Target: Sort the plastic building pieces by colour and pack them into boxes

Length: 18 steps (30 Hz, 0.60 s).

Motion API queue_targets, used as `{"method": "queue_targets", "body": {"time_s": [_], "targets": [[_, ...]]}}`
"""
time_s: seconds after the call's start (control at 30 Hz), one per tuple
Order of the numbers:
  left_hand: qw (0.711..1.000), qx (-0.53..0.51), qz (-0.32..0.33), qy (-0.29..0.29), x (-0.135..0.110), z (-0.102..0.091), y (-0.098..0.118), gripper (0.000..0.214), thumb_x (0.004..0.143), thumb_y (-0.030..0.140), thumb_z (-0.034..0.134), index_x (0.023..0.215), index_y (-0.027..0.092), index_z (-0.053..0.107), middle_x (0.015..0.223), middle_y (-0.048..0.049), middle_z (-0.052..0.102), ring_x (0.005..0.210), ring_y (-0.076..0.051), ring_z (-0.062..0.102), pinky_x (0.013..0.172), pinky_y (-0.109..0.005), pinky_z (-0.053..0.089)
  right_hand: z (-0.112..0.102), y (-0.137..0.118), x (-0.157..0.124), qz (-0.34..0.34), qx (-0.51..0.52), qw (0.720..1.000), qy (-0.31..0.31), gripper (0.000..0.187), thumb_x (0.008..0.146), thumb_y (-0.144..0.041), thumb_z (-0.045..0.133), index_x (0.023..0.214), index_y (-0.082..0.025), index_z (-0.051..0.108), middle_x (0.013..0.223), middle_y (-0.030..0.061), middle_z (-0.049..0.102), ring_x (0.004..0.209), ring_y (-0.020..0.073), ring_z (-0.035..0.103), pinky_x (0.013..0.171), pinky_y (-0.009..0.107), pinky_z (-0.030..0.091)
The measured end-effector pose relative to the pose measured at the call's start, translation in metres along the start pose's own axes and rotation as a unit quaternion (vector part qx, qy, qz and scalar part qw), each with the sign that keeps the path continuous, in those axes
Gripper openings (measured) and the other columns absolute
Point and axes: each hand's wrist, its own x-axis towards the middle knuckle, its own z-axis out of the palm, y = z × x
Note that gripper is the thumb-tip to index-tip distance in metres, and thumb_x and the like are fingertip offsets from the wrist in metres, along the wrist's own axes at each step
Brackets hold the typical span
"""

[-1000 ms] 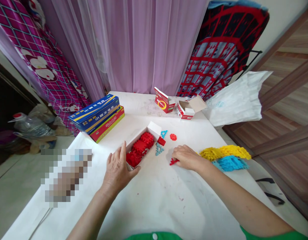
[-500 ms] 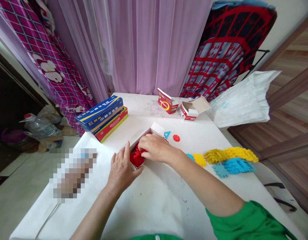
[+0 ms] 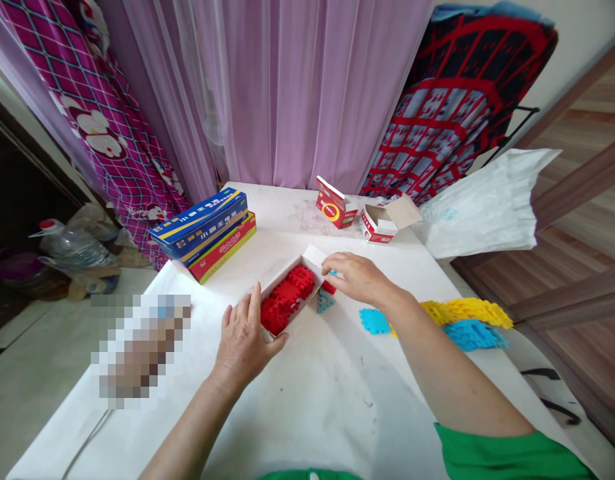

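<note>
A narrow white cardboard box [image 3: 313,256] lies open on the table, filled with red plastic interlocking pieces [image 3: 288,292]. My left hand [image 3: 244,340] is wrapped round the box's near end, thumb on one side and fingers on the other. My right hand [image 3: 360,277] hovers by the far right corner of the box, fingers bent, with a gap between thumb and fingertips. Partly hidden by it, a bit of blue plastic shows under the fingers. Beside the box's right wall are a red piece [image 3: 329,287] and a blue triangular piece [image 3: 325,302].
Yellow pieces [image 3: 467,311] and blue pieces [image 3: 472,335] lie in rows at the right, near a flat blue piece [image 3: 374,321]. Blue-and-red long boxes [image 3: 207,230] are stacked back left. Two small red-and-white boxes [image 3: 337,208] and a white bag [image 3: 487,207] stand at the back.
My right hand has lifted out of the box and moved right, uncovering the red pieces inside. My left hand has kept its place on the box.
</note>
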Motion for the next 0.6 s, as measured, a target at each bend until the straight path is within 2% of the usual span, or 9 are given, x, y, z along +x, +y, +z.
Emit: {"method": "queue_targets", "body": {"time_s": [0.13, 0.27, 0.43, 0.6], "targets": [[1.000, 0.004, -0.002, 0.006, 0.000, 0.001, -0.001, 0.102, 0.075, 0.047, 0.064, 0.153, 0.016, 0.005, 0.135, -0.0195, 0.051, 0.122, -0.034, 0.052, 0.106, -0.054, 0.035, -0.004, 0.051, -0.015, 0.116, -0.033, 0.993, 0.009, 0.023, 0.086, -0.024, 0.053, 0.101, -0.022, 0.071, 0.111, 0.0042, 0.070, 0.100, 0.0186, 0.062, 0.087, 0.028, 0.044], [1.000, 0.003, -0.003, 0.003, 0.000, 0.002, -0.001, 0.100, 0.077, 0.049, 0.063, 0.153, 0.015, 0.008, 0.134, -0.0199, 0.052, 0.121, -0.035, 0.052, 0.106, -0.055, 0.035, 0.006, 0.089, -0.023, 0.206, -0.052, 0.976, -0.048, 0.029, 0.085, -0.026, 0.054, 0.109, -0.022, 0.069, 0.113, 0.0049, 0.070, 0.097, 0.0182, 0.065, 0.081, 0.026, 0.045], [1.000, 0.007, -0.006, -0.008, 0.001, 0.000, -0.002, 0.099, 0.078, 0.048, 0.062, 0.153, 0.015, 0.007, 0.135, -0.0190, 0.052, 0.119, -0.035, 0.053, 0.103, -0.054, 0.038, 0.032, 0.100, -0.020, 0.233, -0.050, 0.963, -0.127, 0.044, 0.085, -0.033, 0.058, 0.127, -0.020, 0.060, 0.130, 0.0104, 0.062, 0.105, 0.0206, 0.063, 0.084, 0.027, 0.045], [1.000, 0.012, -0.002, -0.007, 0.002, -0.001, -0.001, 0.099, 0.078, 0.047, 0.062, 0.153, 0.017, 0.005, 0.134, -0.0189, 0.052, 0.118, -0.034, 0.054, 0.103, -0.053, 0.039, 0.053, 0.097, -0.009, 0.248, -0.077, 0.956, -0.139, 0.056, 0.082, -0.042, 0.062, 0.132, -0.018, 0.055, 0.132, 0.0158, 0.059, 0.113, 0.0248, 0.060, 0.085, 0.029, 0.046]]}}
